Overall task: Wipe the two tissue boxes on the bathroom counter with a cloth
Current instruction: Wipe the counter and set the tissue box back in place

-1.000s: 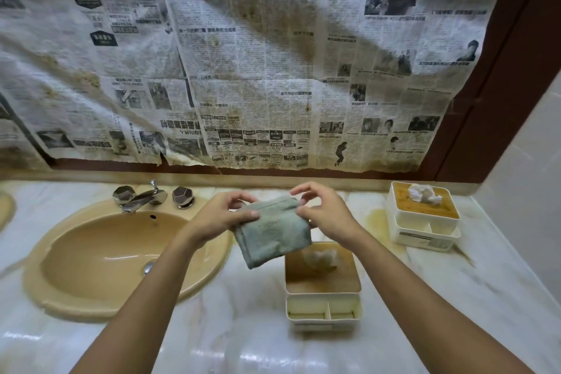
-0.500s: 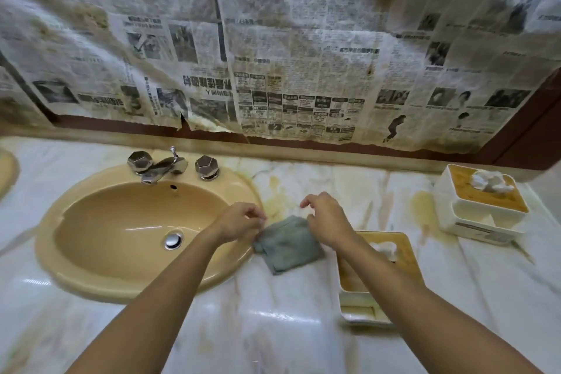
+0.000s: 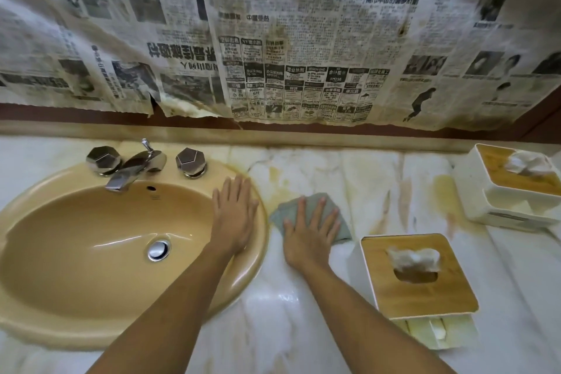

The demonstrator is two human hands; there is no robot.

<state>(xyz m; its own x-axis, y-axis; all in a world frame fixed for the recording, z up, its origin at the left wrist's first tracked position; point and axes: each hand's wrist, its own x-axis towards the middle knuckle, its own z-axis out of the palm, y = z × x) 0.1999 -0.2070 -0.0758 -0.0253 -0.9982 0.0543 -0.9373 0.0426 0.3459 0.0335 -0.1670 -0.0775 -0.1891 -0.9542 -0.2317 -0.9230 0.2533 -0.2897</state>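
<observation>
Far left, your left hand point(image 3: 233, 215) lies flat on the beige sink's point(image 3: 91, 237) right rim, fingers straight and together, holding nothing. Next, your right hand point(image 3: 309, 231) presses the grey-green cloth point(image 3: 342, 226) onto the marble counter point(image 3: 364, 176), fingers spread wide. Just right of the cloth stands the near tissue box point(image 3: 419, 291), with the far tissue box point(image 3: 516, 188) at the back right. Behind hangs Chinese-print newspaper point(image 3: 303, 39), its text mostly too fine to read.

Cloth point(image 3: 282, 212) down from mid-air onto counter point(image 3: 379, 191) beneath flat right hand point(image 3: 308, 234); left hand point(image 3: 233, 215) away onto sink rim point(image 3: 256, 264).
</observation>
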